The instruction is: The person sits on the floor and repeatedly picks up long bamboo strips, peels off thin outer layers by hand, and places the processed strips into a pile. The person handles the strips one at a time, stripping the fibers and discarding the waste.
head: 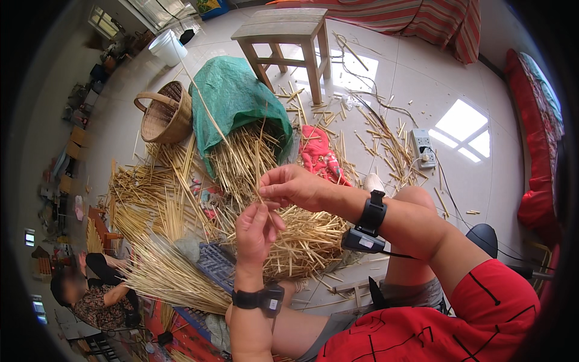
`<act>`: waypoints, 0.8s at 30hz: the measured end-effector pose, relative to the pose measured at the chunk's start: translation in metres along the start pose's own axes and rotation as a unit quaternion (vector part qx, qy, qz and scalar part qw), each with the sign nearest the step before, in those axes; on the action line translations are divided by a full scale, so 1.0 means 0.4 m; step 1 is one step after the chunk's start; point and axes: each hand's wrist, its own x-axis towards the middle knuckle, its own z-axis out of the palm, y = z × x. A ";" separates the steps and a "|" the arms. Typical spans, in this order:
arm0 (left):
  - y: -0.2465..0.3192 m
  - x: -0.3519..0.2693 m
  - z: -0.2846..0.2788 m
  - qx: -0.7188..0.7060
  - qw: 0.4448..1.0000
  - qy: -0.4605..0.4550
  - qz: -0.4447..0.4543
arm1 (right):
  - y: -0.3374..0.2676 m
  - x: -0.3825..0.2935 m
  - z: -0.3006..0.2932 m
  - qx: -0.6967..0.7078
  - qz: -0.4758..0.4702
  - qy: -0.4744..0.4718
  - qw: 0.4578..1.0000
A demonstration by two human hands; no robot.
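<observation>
My right hand (287,185) pinches a dry straw stalk (258,167) between thumb and fingertips, and the stalk stands up past them. Just below, my left hand (258,228) closes thumb against fingers on the lower part of the same stalk. The two hands nearly touch. Under them lies a heap of loose straw (303,242). Beyond the fingertips, a green woven sack (230,86) lies on its side with a thick bundle of straw (244,158) in its mouth. A long sheaf of pale straw (176,271) rests on a blue woven plastic surface (215,264) at my left.
A wicker basket (169,117), a white bucket (167,47) and a wooden stool (282,31) stand farther off. Red cloth (319,154) lies by the sack. Cut straw pieces and a corded power strip (423,147) are on the tiles at right. Another person (97,294) sits at left.
</observation>
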 end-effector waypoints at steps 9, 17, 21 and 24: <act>0.014 -0.008 0.012 0.025 0.998 -0.046 -0.025 | 0.004 -0.008 0.005 -0.094 0.036 0.062 0.993; 0.001 -0.007 0.001 0.044 0.997 -0.070 -0.005 | 0.011 -0.029 -0.003 -0.667 0.099 0.061 0.736; -0.009 -0.001 0.016 0.113 0.989 -0.075 -0.051 | -0.036 -0.001 -0.007 -0.263 -0.026 0.157 0.952; -0.016 -0.003 0.021 0.131 0.984 -0.076 -0.097 | -0.069 0.002 0.002 -0.131 -0.106 0.167 0.971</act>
